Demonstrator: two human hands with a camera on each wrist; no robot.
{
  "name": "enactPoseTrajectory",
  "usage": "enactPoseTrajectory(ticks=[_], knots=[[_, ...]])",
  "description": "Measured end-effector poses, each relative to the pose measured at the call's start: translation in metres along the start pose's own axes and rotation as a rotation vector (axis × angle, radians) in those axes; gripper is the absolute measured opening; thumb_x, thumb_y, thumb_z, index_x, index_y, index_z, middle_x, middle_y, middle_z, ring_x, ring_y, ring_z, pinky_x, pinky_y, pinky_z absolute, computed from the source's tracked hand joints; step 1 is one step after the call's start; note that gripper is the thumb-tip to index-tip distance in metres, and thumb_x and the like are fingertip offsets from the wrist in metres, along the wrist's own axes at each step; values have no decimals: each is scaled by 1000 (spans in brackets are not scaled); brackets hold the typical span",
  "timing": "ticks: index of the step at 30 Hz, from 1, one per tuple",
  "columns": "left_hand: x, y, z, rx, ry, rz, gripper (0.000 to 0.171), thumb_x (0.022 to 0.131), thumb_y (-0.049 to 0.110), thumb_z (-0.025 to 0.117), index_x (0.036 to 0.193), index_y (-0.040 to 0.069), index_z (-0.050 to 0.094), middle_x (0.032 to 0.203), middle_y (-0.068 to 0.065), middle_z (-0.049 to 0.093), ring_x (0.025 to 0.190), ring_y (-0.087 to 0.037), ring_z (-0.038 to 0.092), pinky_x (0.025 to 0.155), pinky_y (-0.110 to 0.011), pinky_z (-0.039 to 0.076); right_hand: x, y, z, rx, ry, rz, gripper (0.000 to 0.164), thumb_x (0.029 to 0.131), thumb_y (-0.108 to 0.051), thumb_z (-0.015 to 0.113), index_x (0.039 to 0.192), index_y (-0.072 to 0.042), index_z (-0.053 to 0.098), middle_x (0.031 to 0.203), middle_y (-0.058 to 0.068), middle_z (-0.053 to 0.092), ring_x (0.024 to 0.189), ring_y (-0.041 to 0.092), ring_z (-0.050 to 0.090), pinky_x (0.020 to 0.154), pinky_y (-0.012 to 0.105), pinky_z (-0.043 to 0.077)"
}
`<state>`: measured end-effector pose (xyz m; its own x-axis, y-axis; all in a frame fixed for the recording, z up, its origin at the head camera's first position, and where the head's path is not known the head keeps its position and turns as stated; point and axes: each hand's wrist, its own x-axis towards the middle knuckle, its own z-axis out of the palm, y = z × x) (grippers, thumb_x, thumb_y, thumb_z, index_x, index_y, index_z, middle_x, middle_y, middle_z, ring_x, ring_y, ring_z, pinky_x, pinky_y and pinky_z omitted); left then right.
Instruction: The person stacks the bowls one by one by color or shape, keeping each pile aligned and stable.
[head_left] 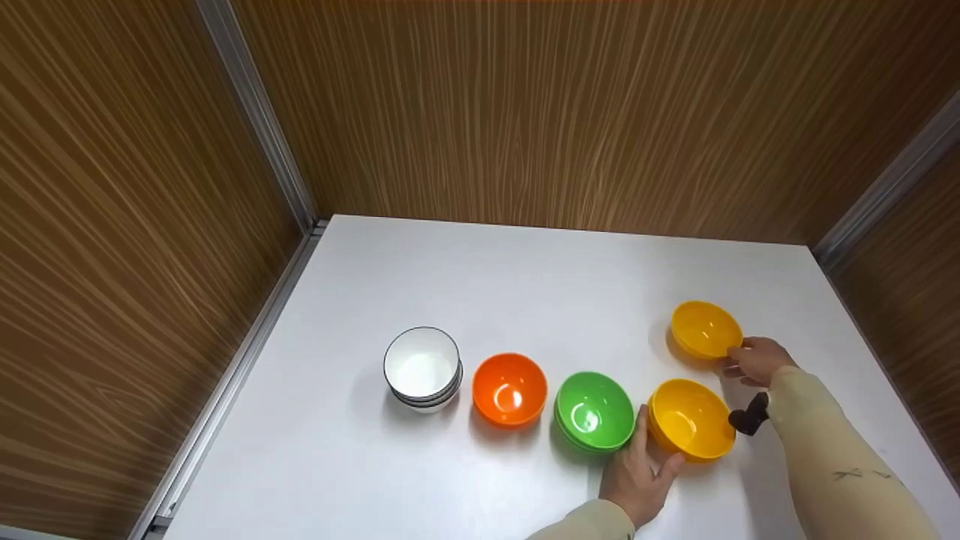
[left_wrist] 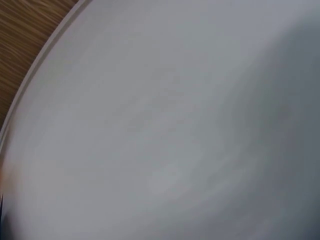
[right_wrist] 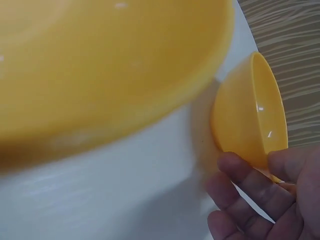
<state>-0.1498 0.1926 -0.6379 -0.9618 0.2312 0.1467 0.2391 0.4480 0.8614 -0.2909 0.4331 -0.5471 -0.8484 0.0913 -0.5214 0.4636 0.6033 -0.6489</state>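
Observation:
My right hand (head_left: 761, 360) pinches the rim of a single yellow bowl (head_left: 706, 330) between thumb and fingers. In the right wrist view this bowl (right_wrist: 240, 112) is tipped with its opening facing away to the right, the thumb at its rim and the other fingers (right_wrist: 255, 192) spread below. Closer to me stands a stack of yellow bowls (head_left: 691, 420). My left hand (head_left: 637, 480) rests against its near left side, fingers extended between it and the green bowls (head_left: 594, 412), thumb at the front. The left wrist view is blurred and has only the white tabletop.
Left of the green stack stand an orange bowl (head_left: 510, 391) and a stack of white bowls (head_left: 422, 364) with dark rims. All are on a white table (head_left: 487, 292). Wood-grain panels (head_left: 525, 112) enclose the table at the back and both sides.

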Motion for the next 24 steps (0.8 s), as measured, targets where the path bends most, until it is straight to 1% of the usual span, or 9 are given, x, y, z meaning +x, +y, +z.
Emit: enactPoseTrajectory(ticks=[3, 5, 10, 13, 17, 19, 24], knots=[[0, 1, 0, 4, 1, -1, 79, 87, 64, 34, 147, 16, 14, 148, -2, 23, 133, -10, 21, 107, -32, 23, -2, 2, -2, -10, 16, 16, 63, 94, -26, 42, 138, 11, 18, 118, 21, 55, 99, 28, 57, 90, 43, 46], [-1, 1, 1, 9, 3, 3, 79, 87, 64, 33, 147, 16, 15, 149, -3, 23, 134, -11, 21, 107, -32, 23, -5, 4, -4, -37, 18, 14, 62, 92, -25, 43, 138, 12, 21, 117, 20, 55, 99, 28, 58, 89, 44, 46], [-1, 1, 1, 21, 16, 19, 77, 89, 63, 32, 147, 14, 15, 148, -4, 24, 133, -11, 21, 107, -31, 23, -13, 11, -12, -102, 22, -13, 61, 91, -23, 42, 136, 13, 24, 111, 18, 60, 93, 25, 60, 85, 46, 47], [-1, 1, 0, 11, 14, 15, 78, 89, 62, 33, 147, 13, 15, 148, -4, 24, 134, -12, 21, 107, -32, 23, -18, 16, -15, -141, 37, -27, 61, 91, -24, 43, 135, 14, 25, 107, 17, 62, 90, 24, 61, 83, 46, 48], [0, 1, 0, -11, 0, -2, 79, 88, 63, 32, 147, 14, 15, 149, -3, 23, 134, -11, 20, 108, -32, 22, -24, 25, -19, -191, 66, -44, 59, 91, -23, 42, 133, 15, 27, 107, 19, 61, 89, 26, 61, 81, 46, 49], [0, 0, -1, -14, -1, 2, 79, 88, 63, 32, 146, 13, 15, 148, -4, 23, 134, -11, 20, 108, -32, 23, -27, 29, -19, -212, 80, -52, 58, 91, -22, 41, 132, 16, 28, 106, 21, 61, 89, 27, 62, 78, 44, 50], [1, -1, 0, -10, 9, 5, 78, 88, 62, 33, 146, 12, 17, 148, -5, 24, 134, -13, 20, 108, -33, 23, -32, 36, -20, -231, 103, -36, 59, 89, -24, 41, 133, 14, 28, 111, 25, 57, 91, 30, 61, 75, 42, 51]])
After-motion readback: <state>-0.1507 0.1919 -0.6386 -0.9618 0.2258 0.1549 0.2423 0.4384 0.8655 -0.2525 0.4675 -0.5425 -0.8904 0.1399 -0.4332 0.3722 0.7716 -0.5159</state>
